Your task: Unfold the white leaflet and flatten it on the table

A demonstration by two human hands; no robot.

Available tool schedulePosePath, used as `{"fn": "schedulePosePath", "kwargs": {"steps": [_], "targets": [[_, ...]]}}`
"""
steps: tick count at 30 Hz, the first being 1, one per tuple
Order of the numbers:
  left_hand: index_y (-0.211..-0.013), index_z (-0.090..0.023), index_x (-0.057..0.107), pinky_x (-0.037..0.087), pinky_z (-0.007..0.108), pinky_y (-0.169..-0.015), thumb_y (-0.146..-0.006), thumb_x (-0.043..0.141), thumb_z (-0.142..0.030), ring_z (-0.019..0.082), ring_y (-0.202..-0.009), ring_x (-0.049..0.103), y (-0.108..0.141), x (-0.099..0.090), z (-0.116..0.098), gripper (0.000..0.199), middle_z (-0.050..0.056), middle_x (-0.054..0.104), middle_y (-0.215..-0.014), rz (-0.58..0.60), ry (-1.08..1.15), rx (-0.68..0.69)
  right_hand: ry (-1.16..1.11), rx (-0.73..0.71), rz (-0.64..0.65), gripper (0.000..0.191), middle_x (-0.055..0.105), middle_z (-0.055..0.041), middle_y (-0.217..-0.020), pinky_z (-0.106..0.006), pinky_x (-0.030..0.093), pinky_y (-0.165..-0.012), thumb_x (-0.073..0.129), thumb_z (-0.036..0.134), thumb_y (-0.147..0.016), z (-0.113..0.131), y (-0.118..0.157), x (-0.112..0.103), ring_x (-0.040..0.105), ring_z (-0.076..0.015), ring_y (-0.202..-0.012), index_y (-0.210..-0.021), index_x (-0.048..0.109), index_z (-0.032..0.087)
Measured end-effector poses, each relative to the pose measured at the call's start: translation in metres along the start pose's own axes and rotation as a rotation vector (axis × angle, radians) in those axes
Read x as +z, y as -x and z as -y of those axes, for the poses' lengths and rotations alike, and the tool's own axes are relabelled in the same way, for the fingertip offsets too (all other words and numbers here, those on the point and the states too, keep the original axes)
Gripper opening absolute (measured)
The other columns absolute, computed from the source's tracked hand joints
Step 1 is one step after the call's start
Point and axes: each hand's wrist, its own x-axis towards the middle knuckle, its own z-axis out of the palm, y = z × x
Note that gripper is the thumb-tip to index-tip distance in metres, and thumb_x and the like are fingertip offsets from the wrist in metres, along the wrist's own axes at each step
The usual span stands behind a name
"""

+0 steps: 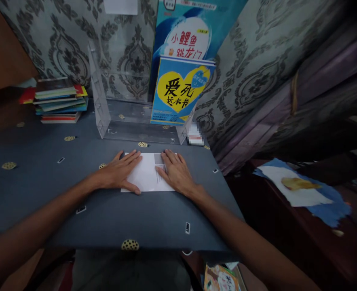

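Mid-frame, left hand (120,171) and right hand (176,171), both spread, flatten an open booklet (146,173), seemingly light, bendy, best gripped by its edges.

Looks like a home rm from my end. I see patterned curtains (136,60) behind a table w/ a pineapple-print cloth (105,218), a pile of thin bks (61,101) near its far L corner, & a yellow-heart bk (178,91) propped in a clear acrylic rack (136,131) by the far edge.
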Motion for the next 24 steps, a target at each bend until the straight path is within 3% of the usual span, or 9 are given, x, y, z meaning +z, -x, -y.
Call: {"fn": "schedulePosePath", "kwargs": {"steps": [5, 9, 18, 24], "targets": [[-0.16, -0.012, 0.003, 0.003, 0.059, -0.121, -0.07, 0.052, -0.088, 0.036, -0.154, 0.001, -0.001, 0.002, 0.008, 0.128, 0.022, 0.003, -0.166, 0.062, 0.032, 0.02, -0.044, -0.214, 0.094, 0.062, 0.034, -0.0174, -0.16, -0.055, 0.024, -0.122, 0.044, 0.053, -0.1, -0.001, 0.004, -0.009, 0.025, -0.0291, -0.152, -0.15, 0.041, 0.015], [-0.16, -0.016, 0.001, 0.004, 0.059, -0.121, -0.068, 0.058, -0.086, 0.036, -0.155, 0.001, -0.001, 0.003, 0.014, 0.13, 0.021, 0.004, -0.166, 0.056, 0.041, 0.057, -0.107, -0.337, 0.129, 0.064, 0.035, -0.0132, -0.161, -0.056, 0.022, -0.123, 0.046, 0.059, -0.098, -0.006, 0.007, -0.011, 0.027, -0.0276, -0.151, -0.151, 0.04, 0.024], [-0.161, -0.019, 0.007, 0.009, 0.058, -0.122, -0.072, 0.056, -0.085, 0.036, -0.154, 0.007, 0.007, 0.006, 0.016, 0.121, 0.02, 0.009, -0.166, -0.013, 0.028, 0.073, -0.127, -0.282, 0.104, 0.06, 0.039, -0.0125, -0.159, -0.057, 0.026, -0.121, 0.049, 0.056, -0.098, -0.029, 0.0, -0.01, 0.032, -0.0278, -0.149, -0.148, 0.045, 0.026], [-0.156, -0.024, 0.028, 0.016, 0.051, -0.124, -0.091, 0.053, -0.065, 0.027, -0.152, 0.024, 0.016, -0.01, -0.005, 0.081, 0.013, 0.027, -0.164, -0.028, -0.013, 0.158, -0.093, -0.211, 0.11, 0.049, 0.04, -0.0131, -0.158, -0.053, 0.028, -0.122, 0.044, 0.042, -0.103, -0.035, -0.002, -0.011, 0.033, -0.0263, -0.149, -0.148, 0.047, 0.022]]}}
